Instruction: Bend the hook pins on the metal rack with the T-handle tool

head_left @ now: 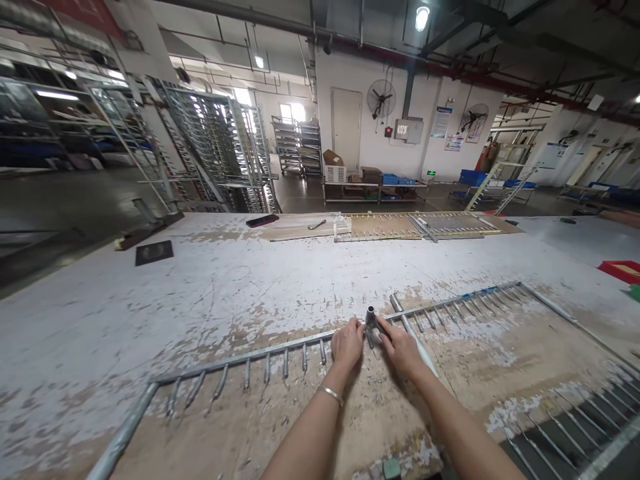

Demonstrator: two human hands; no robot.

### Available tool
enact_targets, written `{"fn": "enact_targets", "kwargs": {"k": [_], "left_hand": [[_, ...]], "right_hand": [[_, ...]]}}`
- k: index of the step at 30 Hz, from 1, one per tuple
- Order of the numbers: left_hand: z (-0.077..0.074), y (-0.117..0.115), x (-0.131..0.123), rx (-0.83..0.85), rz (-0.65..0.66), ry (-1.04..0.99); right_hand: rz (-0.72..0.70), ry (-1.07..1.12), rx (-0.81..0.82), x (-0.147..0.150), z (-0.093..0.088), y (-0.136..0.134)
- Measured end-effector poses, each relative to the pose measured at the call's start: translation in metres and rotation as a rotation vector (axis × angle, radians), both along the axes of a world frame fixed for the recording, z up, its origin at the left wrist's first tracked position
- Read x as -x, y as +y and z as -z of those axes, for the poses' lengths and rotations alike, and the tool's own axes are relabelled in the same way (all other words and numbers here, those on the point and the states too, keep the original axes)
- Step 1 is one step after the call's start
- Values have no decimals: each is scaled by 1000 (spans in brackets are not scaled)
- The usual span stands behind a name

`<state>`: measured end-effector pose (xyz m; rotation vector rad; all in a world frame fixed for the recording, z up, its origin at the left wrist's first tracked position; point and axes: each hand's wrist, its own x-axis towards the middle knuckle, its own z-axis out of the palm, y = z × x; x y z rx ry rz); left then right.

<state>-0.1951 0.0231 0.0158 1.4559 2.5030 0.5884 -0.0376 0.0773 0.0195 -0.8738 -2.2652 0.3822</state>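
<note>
A long metal rack frame (280, 348) with several short pegs lies flat on the worn workbench (240, 280). My left hand (347, 343) is closed on the frame's top rail, a bracelet on its wrist. My right hand (397, 343) pinches a short upright metal tube fitting (371, 315) that sits on the same rail, where a cross bar (407, 327) meets it. Both hands touch near the middle of the rail.
A second pegged frame (415, 225) lies on cardboard at the bench's far edge, beside a wrench (317, 225) and a dark phone (262, 220). A black pad (154, 252) sits far left. A red tray (621, 270) stands right. Tall racks (215, 153) stand behind.
</note>
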Motion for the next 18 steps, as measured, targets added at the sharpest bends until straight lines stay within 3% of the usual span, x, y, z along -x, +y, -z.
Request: {"fn": "enact_targets", "kwargs": {"k": [2,7,12,18], "left_hand": [[1,0,0,-5,4,2],[1,1,0,-17,-9,-16],[0,1,-1,-11,-34,-34],[3,3,-1,-37,-47,-44]], "right_hand": [[-11,-64,10,1,1,0],[17,189,-58,0,2,-1],[-14,-29,-12,-5,2,-1],[15,164,-88,-4,-4,-2]]}}
